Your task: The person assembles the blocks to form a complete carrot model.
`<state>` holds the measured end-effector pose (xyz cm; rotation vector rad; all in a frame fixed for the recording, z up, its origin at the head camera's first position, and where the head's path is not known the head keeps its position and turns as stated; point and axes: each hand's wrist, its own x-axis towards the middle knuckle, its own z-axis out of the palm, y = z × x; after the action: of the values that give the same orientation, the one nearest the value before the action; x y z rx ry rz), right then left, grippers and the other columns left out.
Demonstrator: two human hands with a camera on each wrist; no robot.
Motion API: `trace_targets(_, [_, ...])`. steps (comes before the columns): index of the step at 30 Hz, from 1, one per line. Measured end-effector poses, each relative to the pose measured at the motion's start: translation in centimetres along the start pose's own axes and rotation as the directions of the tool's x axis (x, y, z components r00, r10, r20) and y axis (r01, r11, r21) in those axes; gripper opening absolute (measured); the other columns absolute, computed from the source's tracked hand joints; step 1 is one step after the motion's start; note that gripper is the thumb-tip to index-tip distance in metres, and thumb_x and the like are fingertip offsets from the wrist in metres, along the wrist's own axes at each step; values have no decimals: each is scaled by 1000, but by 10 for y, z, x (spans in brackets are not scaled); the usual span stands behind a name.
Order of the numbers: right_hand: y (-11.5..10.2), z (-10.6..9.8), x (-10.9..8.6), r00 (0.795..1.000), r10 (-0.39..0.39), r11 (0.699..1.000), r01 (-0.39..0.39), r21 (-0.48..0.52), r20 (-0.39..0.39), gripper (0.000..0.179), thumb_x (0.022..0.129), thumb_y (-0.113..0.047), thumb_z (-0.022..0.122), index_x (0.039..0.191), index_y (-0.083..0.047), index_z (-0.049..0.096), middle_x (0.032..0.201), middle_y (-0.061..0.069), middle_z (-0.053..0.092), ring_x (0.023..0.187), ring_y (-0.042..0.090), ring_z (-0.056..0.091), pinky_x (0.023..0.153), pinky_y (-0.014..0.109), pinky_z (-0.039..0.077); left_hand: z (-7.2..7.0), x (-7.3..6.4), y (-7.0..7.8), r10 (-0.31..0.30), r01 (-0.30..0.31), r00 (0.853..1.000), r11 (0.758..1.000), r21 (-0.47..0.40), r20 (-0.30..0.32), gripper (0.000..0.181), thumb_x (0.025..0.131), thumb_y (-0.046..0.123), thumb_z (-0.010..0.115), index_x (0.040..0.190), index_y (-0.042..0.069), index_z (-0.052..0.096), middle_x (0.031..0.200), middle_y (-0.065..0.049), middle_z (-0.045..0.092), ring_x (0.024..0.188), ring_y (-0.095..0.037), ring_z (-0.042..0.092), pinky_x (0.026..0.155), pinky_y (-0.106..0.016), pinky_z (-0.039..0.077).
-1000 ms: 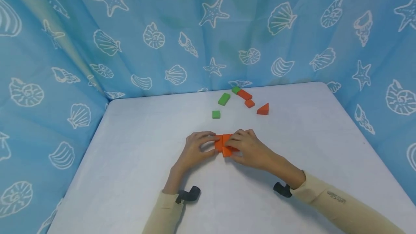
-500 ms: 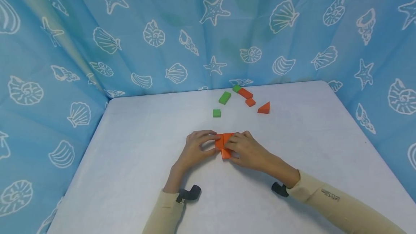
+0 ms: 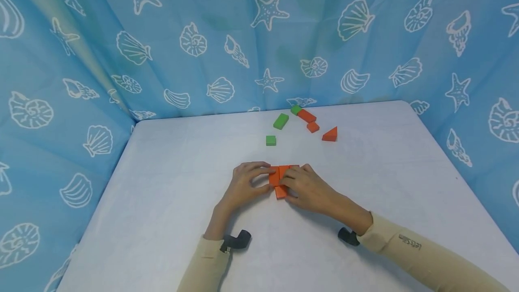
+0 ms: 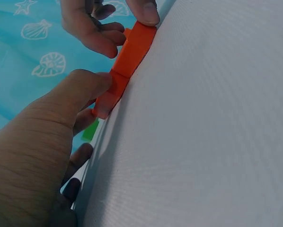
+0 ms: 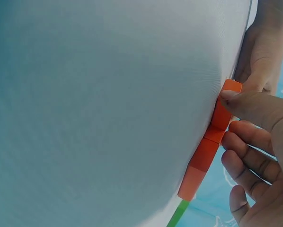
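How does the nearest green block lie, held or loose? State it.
Loose: the nearest green block lies on the white table, apart from the left hand and the right hand.

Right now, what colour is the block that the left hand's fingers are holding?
Orange. The block shows best in the head view.

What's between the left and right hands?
Orange blocks, set together on the table; the head view shows it. The left hand holds their left side; the right hand covers part of them.
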<state>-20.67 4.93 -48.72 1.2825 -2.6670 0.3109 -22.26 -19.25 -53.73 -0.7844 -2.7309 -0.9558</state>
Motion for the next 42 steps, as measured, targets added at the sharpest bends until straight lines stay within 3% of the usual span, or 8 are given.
trace_targets(5, [3, -4, -2, 1000, 6, 999, -6, 47, -3, 39, 82, -30, 83, 115, -14, 73, 113, -1, 65, 109, 20, 56, 86, 40, 44, 0, 1, 2, 4, -4, 1000, 1000, -1, -1, 40, 89, 35, 76, 128, 29, 69, 134, 7, 60, 127, -19, 46, 109, -52, 27])
trace_targets(10, [15, -20, 5, 994, 101, 991, -104, 81, 48, 39, 85, -32, 80, 118, -14, 72, 114, 0, 66, 109, 21, 56, 91, 42, 42, 0, -1, 3, -32, 32, 999, 999, -4, 11, 39, 89, 38, 75, 127, 30, 69, 134, 9, 59, 128, -18, 46, 111, -51, 27])
trace_targets(13, [36, -31, 13, 981, 187, 980, -191, 64, 55, 39, 87, -31, 78, 121, -13, 71, 116, 3, 66, 112, 23, 55, 94, 45, 41, 1, 0, 3, -41, 41, 999, 999, -4, 25, 39, 90, 39, 74, 128, 31, 68, 136, 10, 58, 130, -17, 44, 112, -50, 26])
trace_targets(22, [124, -44, 39, 937, 350, 936, -349, 34, -3, 42, 90, -21, 75, 128, -7, 65, 131, 15, 61, 121, 35, 48, 92, 55, 36, 1, 1, 5, -30, 30, 999, 1000, -4, 22, 40, 90, 37, 75, 129, 29, 68, 135, 8, 59, 130, -18, 45, 112, -52, 25])
trace_targets(27, [153, -41, 54, 911, 409, 912, -410, 7, 55, 49, 87, -17, 77, 132, -6, 63, 135, 17, 58, 124, 37, 45, 93, 58, 35, 0, -1, 4, -31, 32, 999, 999, -7, 22, 40, 90, 37, 75, 129, 30, 68, 134, 8, 59, 129, -19, 45, 111, -53, 25])
trace_targets(32, [165, -28, 62, 886, 444, 895, -447, -12, 131, 51, 88, -19, 77, 134, -7, 62, 136, 17, 57, 124, 37, 43, 94, 57, 34, 2, -5, 4, -38, 38, 999, 999, -13, 18, 40, 89, 36, 76, 128, 30, 69, 134, 9, 59, 129, -17, 45, 111, -53, 25])
trace_targets(36, [171, -18, 63, 881, 448, 893, -448, -34, 153, 47, 89, -17, 75, 133, -7, 64, 132, 17, 57, 122, 37, 45, 93, 56, 34, 3, -6, 4, -44, 44, 999, 999, -10, 26, 40, 90, 37, 75, 129, 31, 68, 135, 10, 58, 129, -15, 43, 111, -51, 25])
trace_targets(42, [178, -12, 62, 890, 436, 900, -435, -34, 134, 42, 88, -11, 75, 129, -6, 66, 127, 16, 56, 118, 37, 45, 95, 59, 32, 2, -2, 2, -19, 19, 1000, 1000, -7, 12, 40, 89, 35, 75, 129, 31, 68, 135, 10, 58, 129, -17, 43, 111, -51, 25])
